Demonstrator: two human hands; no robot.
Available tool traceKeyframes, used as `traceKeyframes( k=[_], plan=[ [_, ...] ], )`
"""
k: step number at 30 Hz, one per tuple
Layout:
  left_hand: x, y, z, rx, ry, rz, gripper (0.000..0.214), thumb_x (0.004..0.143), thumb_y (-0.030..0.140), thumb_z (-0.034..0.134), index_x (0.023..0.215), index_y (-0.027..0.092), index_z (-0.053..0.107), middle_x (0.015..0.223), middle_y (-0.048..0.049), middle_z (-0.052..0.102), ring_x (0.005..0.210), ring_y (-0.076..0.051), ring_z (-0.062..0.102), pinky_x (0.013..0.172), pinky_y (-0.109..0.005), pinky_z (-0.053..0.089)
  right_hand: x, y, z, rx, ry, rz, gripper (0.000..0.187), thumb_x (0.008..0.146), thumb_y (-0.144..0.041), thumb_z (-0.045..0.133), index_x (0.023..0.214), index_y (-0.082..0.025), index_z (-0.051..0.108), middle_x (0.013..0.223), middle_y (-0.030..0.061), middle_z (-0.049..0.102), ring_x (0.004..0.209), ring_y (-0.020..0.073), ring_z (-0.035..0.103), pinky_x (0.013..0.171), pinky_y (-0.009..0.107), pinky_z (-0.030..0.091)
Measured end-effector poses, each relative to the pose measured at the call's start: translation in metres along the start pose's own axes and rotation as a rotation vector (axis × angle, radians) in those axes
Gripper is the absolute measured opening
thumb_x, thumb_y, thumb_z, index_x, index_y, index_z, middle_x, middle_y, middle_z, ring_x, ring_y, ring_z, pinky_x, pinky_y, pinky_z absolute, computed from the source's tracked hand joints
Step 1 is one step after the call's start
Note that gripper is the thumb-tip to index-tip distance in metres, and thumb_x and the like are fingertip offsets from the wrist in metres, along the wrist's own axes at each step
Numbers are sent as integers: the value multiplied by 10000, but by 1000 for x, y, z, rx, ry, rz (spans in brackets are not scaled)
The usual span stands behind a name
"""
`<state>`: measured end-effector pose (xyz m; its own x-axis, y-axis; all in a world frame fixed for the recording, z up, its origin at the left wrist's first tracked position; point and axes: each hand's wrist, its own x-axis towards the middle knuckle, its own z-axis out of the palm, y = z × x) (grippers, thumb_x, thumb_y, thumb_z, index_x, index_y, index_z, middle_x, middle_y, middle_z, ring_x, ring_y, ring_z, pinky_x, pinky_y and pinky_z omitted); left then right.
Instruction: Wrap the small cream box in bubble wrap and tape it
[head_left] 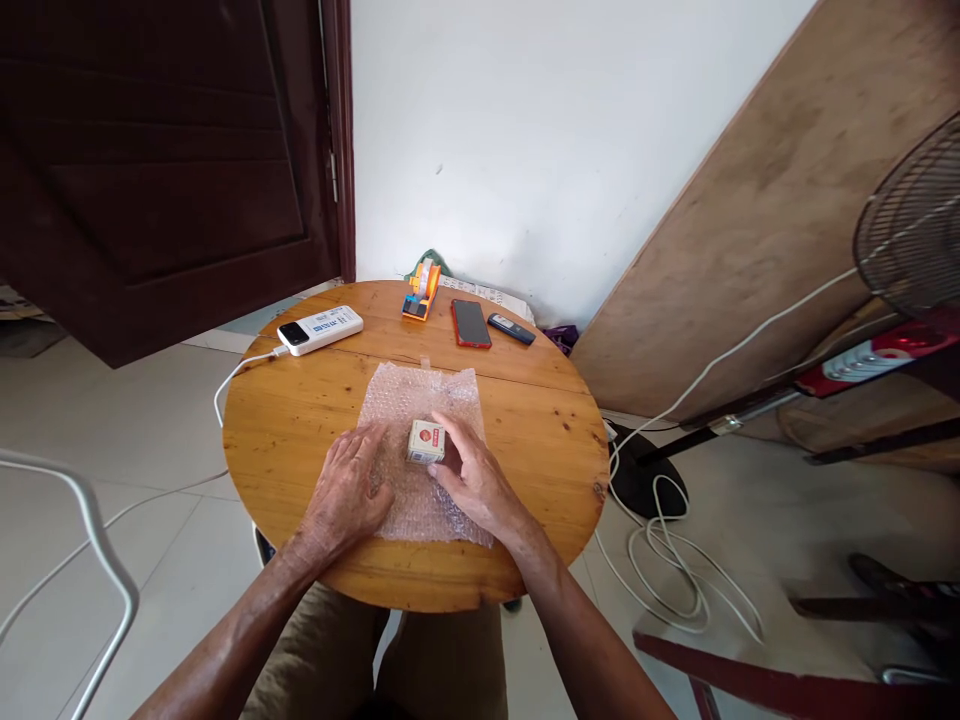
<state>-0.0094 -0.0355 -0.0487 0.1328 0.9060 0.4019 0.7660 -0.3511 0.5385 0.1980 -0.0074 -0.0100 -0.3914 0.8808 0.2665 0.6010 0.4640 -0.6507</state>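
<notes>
Looks light and stiff: small box [426, 441] sits on bubble wrap [417, 392] mid-tabletop [300, 405], right hand [474, 478] fingers closed on its side, left hand [346, 492] flat, open on wrap; pinch opposite sides.

The round table [300, 440] in the middle is smooth wood with a soft shine. On it lies bumpy, see-through plastic bubble wrap [420, 400] and a little box [426, 441] of matt card. The power bank [320, 329] is shiny white plastic. The phone [471, 323] looks glossy. The board [750, 230] at the right is rough, dull wood. The fan cage [911, 220] is thin metal wire.
</notes>
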Motion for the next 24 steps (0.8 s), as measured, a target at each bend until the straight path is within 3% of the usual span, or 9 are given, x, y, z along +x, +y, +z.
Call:
traceKeyframes(
  k=[3, 6, 8, 11, 15, 18, 21, 24],
  plan=[
    [0, 1, -1, -15, -3, -1, 712, 687, 120, 513, 1391, 170, 422, 1351, -137, 576, 1290, -312, 501, 1123, -530, 370, -22, -19, -19, -103, 24, -25, 665, 844, -210, 575, 1475, -276, 373, 1543, 87, 391, 1424, 271, 368, 1153, 481, 346],
    [0, 1, -2, -22, -9, 7, 693, 703, 137, 518, 1389, 155, 431, 1355, -146, 573, 1291, -317, 498, 1128, -532, 360, -46, -34, -31, -225, -176, -101, 635, 810, -305, 646, 1417, -264, 467, 1505, 98, 440, 1368, 310, 430, 1119, 497, 383],
    [0, 1, -4, -28, -8, 13, 654, 741, 174, 532, 1388, 154, 440, 1367, -151, 565, 1296, -323, 493, 1126, -541, 357, -57, -35, -30, -346, -223, -117, 582, 793, -273, 655, 1359, -215, 534, 1469, 134, 476, 1324, 334, 464, 1090, 515, 401],
    [-2, 1, -9, -48, -29, 42, 576, 829, 315, 575, 1378, 180, 466, 1398, -146, 546, 1319, -328, 476, 1119, -545, 360, -59, -25, -21, -445, -156, -127, 379, 856, -145, 541, 1223, -176, 628, 1358, 148, 578, 1205, 307, 560, 1016, 486, 454],
    [-11, 4, -20, -25, -102, 104, 664, 805, 528, 651, 1378, 230, 499, 1463, -141, 490, 1377, -366, 408, 1127, -582, 328, -44, -11, -19, -305, -79, -86, 256, 937, -146, 451, 991, -221, 690, 1223, 80, 673, 1053, 232, 650, 918, 390, 514],
    [-15, 7, -25, 20, -110, 164, 724, 744, 549, 714, 1372, 246, 518, 1460, -129, 504, 1384, -372, 402, 1147, -588, 300, -31, -8, -27, -136, -87, -54, 220, 938, -167, 475, 918, -229, 685, 1178, 57, 697, 1037, 201, 668, 904, 337, 520],
    [-7, 8, -23, 34, -30, 190, 416, 839, 368, 653, 1235, 247, 623, 1351, -99, 610, 1323, -322, 492, 1116, -561, 365, -21, -6, -35, 0, -90, -17, 188, 927, -195, 501, 879, -220, 681, 1093, 49, 724, 986, 191, 682, 865, 315, 520],
    [8, 9, -21, -42, 24, 193, 147, 901, 261, 570, 956, 233, 703, 1207, -72, 696, 1229, -270, 583, 1026, -483, 477, -12, -3, -41, 107, -91, 59, 173, 910, -215, 518, 866, -206, 685, 1003, 36, 741, 902, 179, 687, 788, 277, 510]
  ],
)
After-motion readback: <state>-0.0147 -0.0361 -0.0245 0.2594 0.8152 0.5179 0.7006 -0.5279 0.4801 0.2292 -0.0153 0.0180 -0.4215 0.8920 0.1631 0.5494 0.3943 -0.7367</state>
